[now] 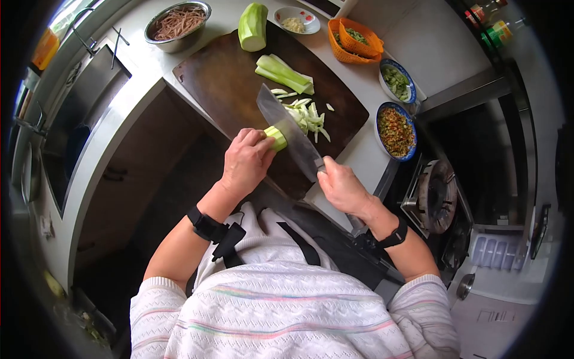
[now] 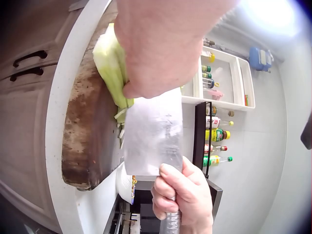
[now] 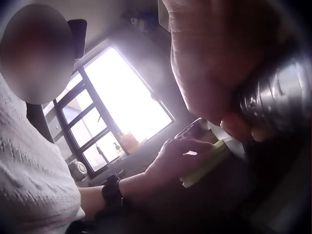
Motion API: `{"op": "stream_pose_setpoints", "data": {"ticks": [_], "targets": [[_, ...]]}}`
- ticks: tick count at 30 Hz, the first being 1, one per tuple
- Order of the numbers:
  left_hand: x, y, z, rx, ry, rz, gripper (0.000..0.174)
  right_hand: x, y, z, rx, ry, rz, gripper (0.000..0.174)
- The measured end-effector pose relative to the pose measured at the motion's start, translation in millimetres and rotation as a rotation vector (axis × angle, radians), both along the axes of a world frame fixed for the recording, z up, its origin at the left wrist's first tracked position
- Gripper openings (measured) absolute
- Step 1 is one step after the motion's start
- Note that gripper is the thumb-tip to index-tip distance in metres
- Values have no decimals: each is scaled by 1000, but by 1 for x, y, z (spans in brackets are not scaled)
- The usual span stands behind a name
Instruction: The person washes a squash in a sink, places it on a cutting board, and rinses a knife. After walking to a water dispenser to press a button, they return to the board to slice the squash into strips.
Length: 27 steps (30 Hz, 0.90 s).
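Observation:
My left hand (image 1: pixel 246 154) grips a pale green peeled gourd piece (image 1: pixel 276 137) on the dark wooden cutting board (image 1: pixel 209 78), fingers bent over its top. The right hand (image 1: pixel 344 185) is wrapped around the metal handle of a wide cleaver (image 1: pixel 293 128). Its blade stands just right of the held piece. Beyond the blade lies a heap of cut gourd strips (image 1: pixel 308 116). Farther up the board are a split gourd chunk (image 1: pixel 284 73) and a larger gourd piece (image 1: pixel 252 27). The left wrist view shows the flat of the blade (image 2: pixel 153 136) and the thumb against it.
A steel bowl of brownish strips (image 1: pixel 178 25) stands at the back left. Behind the board are a plate of minced garlic (image 1: pixel 296 21) and orange baskets (image 1: pixel 356 40). Two blue-rimmed bowls (image 1: pixel 412 90) hold chopped food at right, near a gas burner (image 1: pixel 436 194). A sink (image 1: pixel 86 119) is left.

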<state>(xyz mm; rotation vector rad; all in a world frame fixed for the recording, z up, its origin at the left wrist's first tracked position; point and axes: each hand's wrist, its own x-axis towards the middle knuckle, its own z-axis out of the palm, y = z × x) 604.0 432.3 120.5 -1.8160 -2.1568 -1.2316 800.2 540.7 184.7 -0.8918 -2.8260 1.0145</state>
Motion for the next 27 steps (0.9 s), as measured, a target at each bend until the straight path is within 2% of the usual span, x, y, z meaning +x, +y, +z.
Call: {"op": "stream_pose_setpoints", "data": {"ticks": [2, 6, 12, 16, 19, 23, 27], "targets": [[1, 0, -1, 12, -1, -8, 27, 1, -3, 19, -64, -20, -65, 16], [2, 1, -1, 19, -8, 3, 28, 0, -4, -7, -21, -27, -15, 16], [2, -9, 10, 9, 104, 47, 32, 1, 0, 9, -76, -41, -43, 16], [-1, -13, -2, -50, -10, 24, 34, -1, -6, 24, -76, -1, -57, 15], [0, -12, -1, -38, -24, 26, 34, -5, -7, -3, 26, 34, 31, 14], [0, -13, -3, -23, -39, 25, 34, 0, -5, 17, -61, 8, -37, 16], [0, -12, -1, -13, -29, 29, 34, -7, -9, -3, -19, 8, 17, 15]]}}
